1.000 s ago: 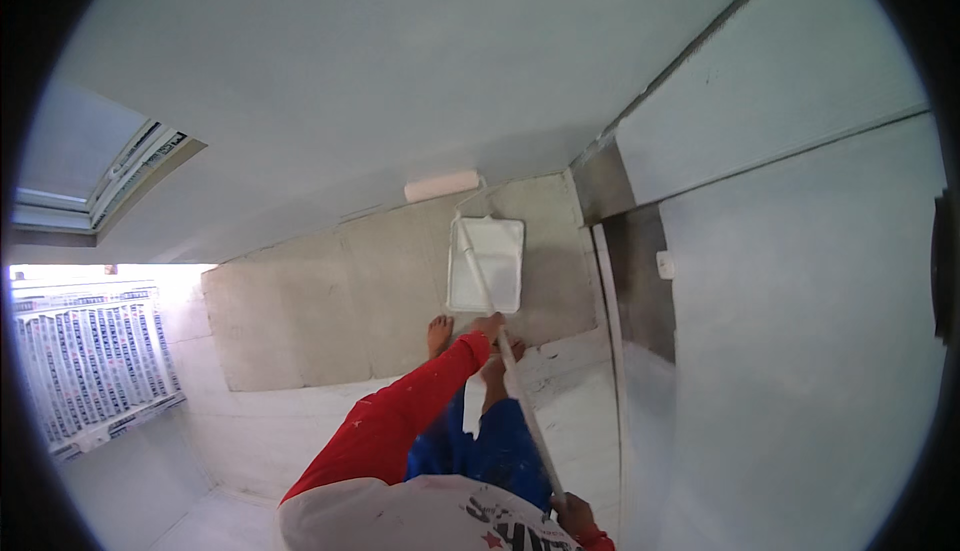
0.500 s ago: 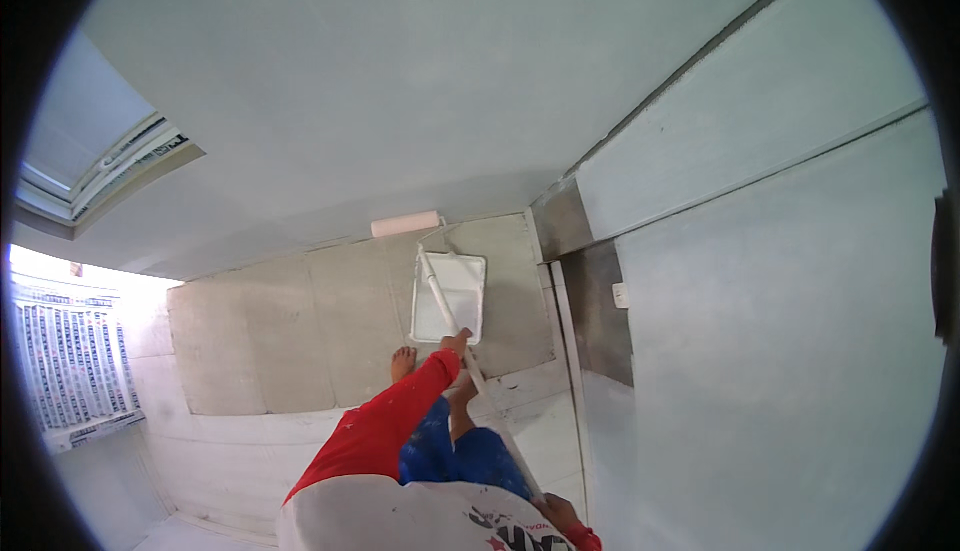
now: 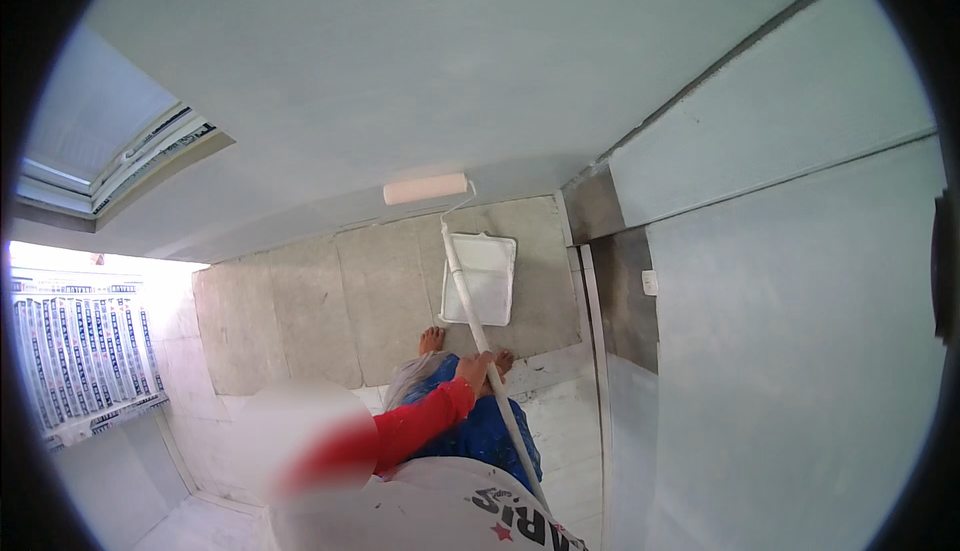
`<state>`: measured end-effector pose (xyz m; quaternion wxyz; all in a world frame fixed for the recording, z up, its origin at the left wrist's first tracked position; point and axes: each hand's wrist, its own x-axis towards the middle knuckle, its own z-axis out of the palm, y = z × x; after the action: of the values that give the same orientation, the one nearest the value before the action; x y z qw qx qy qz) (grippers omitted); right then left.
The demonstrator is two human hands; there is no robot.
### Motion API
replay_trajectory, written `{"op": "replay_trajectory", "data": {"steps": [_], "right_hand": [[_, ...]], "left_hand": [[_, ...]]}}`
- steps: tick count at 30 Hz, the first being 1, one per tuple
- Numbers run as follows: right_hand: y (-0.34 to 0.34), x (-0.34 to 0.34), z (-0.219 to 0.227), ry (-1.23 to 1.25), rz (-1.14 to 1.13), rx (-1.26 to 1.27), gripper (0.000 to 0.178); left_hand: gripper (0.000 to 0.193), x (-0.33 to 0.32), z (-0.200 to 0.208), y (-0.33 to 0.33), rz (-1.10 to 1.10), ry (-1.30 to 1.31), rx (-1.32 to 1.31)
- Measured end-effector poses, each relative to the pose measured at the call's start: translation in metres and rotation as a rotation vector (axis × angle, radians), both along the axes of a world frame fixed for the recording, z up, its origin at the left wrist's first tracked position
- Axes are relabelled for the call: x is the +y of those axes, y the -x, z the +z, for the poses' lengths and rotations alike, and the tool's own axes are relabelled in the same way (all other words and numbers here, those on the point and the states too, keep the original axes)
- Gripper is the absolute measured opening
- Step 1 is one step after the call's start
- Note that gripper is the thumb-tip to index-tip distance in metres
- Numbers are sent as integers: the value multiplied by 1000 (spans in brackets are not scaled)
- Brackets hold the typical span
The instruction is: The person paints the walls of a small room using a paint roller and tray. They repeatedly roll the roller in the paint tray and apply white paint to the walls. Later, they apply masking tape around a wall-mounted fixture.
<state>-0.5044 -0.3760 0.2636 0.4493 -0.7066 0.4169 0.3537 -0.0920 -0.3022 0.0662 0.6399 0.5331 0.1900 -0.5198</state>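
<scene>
My left hand (image 3: 473, 371) is closed around the white pole (image 3: 480, 343) of a paint roller, about midway along it. The pole runs from beside my shirt up to a thin bent wire frame. On that frame sits the pale pinkish roller sleeve (image 3: 425, 189), level with the lower part of the light grey wall, just above the floor's edge; whether it touches the wall I cannot tell. A white paint tray (image 3: 492, 296) rests on the floor, and the pole crosses above its left side. My right hand is out of sight, and the pole's near end disappears by my shirt.
Beige sheeting (image 3: 300, 316) covers the floor along the wall, with pale tiles nearer me. My bare feet stand near the tray. A taped window frame (image 3: 160, 156) is at the left, a wall socket (image 3: 650, 283) at the right. Dark unpainted patches (image 3: 625, 296) show low there.
The roller sleeve has risen from the floor's edge onto the lower wall in view. My right hand, seen earlier on the pole's near end, has gone out of view.
</scene>
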Motion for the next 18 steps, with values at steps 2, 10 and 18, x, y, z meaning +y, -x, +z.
{"op": "replay_trajectory", "data": {"steps": [2, 10, 18], "right_hand": [[-20, -2, -30, -21, 55, -50, 45], [-152, 29, -105, 21, 86, 55, 49], [-141, 38, -51, 38, 27, -6, 51]], "left_hand": [[26, 15, -56, -5, -103, -121, -327], [40, 13, -158, -111, -31, -484, 45], [42, 20, -135, -94, -5, -299, 152]]}}
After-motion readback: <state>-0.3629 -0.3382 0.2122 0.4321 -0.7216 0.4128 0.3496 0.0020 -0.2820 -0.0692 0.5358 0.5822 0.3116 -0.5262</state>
